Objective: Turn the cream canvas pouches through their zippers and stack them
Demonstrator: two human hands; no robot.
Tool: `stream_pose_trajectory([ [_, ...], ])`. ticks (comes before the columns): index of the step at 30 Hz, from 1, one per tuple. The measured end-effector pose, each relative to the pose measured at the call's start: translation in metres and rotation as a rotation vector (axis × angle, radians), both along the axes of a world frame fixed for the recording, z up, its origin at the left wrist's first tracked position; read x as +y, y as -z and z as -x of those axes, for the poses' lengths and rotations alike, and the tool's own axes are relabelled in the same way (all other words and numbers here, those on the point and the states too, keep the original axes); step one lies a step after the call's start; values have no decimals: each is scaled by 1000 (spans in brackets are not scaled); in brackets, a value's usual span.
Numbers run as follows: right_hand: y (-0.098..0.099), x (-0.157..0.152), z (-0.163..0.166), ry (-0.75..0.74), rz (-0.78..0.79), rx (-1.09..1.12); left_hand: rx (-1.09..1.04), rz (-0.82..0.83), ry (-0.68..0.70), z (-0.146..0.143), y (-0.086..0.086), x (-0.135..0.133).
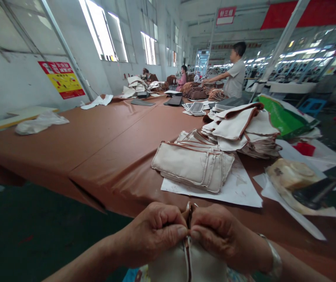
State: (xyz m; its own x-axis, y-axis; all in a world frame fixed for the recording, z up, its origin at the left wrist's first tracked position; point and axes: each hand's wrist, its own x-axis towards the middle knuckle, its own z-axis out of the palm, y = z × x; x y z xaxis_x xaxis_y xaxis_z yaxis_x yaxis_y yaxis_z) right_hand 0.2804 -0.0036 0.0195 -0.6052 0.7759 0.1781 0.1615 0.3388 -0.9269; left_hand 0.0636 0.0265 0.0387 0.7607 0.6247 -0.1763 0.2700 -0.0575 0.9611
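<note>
Close to my body, below the table edge, I hold a cream fabric piece with a brown seam (205,262) down its middle. My left hand (153,233) pinches its left side at the seam, thumb against curled fingers. From the other side my right hand (223,235), with a band on the wrist, pinches it in the same way. Both thumb tips almost meet at the seam. Just beyond my hands, a stack of cream sewn pieces (182,160) lies on white paper (247,188). Behind it rises a taller pile of cream pieces with brown edges (235,125).
A brown-covered table (106,137) stretches forward. To the right are a yellowish container (293,174) and a green bag (282,115). A crumpled plastic bag (41,121) lies at the left. A person (235,72) stands at the far right side beside brown piles (197,90).
</note>
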Motion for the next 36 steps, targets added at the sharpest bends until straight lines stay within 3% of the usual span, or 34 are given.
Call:
stream_pose_trajectory([
  [2, 7, -1, 0, 57, -140, -24, -36, 78, -35, -3, 2, 0],
  [4, 13, 0, 0, 113, -203, -47, -30, 57, -67, -6, 4, 0],
  [9, 6, 9, -3, 20, 88, -14, 29, -264, -133, -14, -1, 1],
  [14, 5, 12, -9, 41, 318, 129, -49, -6, -84, -7, -12, 5],
  [17, 14, 11, -12, 67, 394, 156, -24, 10, -124, 0, -10, 5],
  [27, 19, 11, -12, 62, 501, 197, 64, -509, -184, 0, 3, 1],
  [36, 23, 11, -9, 51, 482, 150, 388, -910, 53, 0, 3, 0],
])
